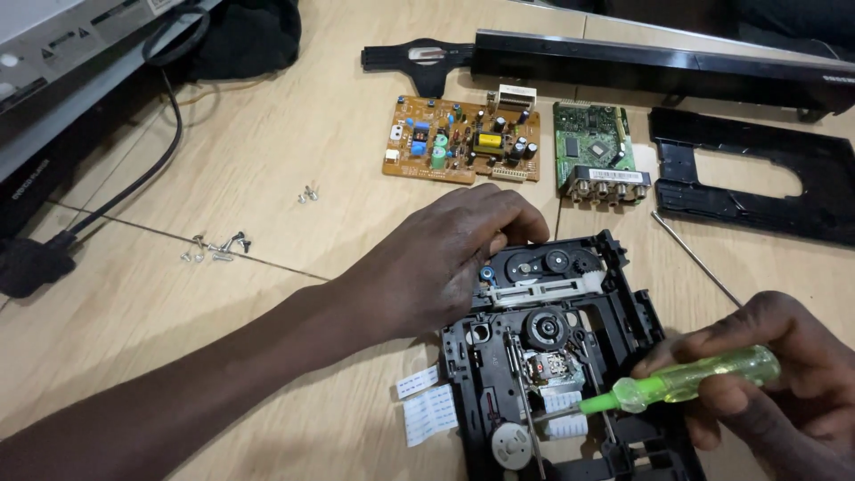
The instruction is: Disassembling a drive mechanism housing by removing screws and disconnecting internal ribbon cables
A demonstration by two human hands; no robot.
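Note:
A black disc-drive mechanism lies on the wooden table in front of me, with its spindle, gears and white ribbon cables showing. My left hand presses down on the mechanism's upper left corner and steadies it. At the lower right, my right hand grips a screwdriver with a clear green handle. Its tip points left into the middle of the mechanism, near the laser unit.
A brown circuit board and a green circuit board lie behind the mechanism. A long black front panel and a black tray frame sit at the back right. Loose screws lie at the left beside a black cable. A thin metal rod rests right of the mechanism.

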